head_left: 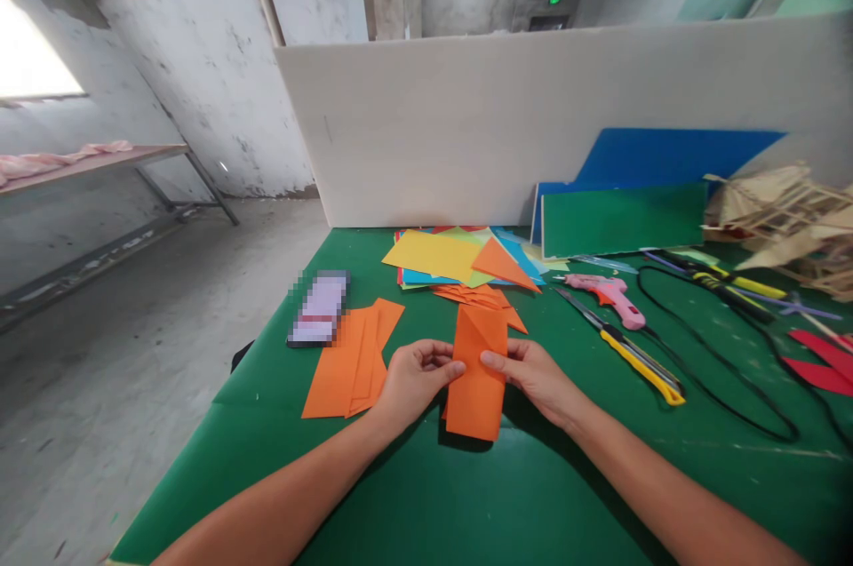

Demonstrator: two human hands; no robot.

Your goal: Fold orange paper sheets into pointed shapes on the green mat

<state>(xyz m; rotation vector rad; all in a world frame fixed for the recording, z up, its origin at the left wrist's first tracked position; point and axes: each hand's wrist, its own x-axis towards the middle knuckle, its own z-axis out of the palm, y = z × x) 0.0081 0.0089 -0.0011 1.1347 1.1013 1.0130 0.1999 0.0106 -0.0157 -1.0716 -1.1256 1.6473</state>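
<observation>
Between my two hands is an upright strip of orange paper point(475, 397), its top corner showing a diagonal fold. My left hand point(421, 375) pinches its left edge, thumb in front and fingers behind. On the opposite edge, my right hand point(533, 373) grips it the same way. Several flat orange paper strips point(343, 366) overlap on the table left of my left hand. Just beyond the held paper lies a small pile of orange pieces point(513, 314), some of them pointed.
Colored sheets point(433, 255) are stacked behind. A phone point(321, 308) lies at left. To the right are a pink glue gun point(609, 295) with a black cord, a yellow utility knife point(643, 362) and pliers point(733, 290). Green board point(623, 219) and a wooden-stick model point(793, 219) stand behind.
</observation>
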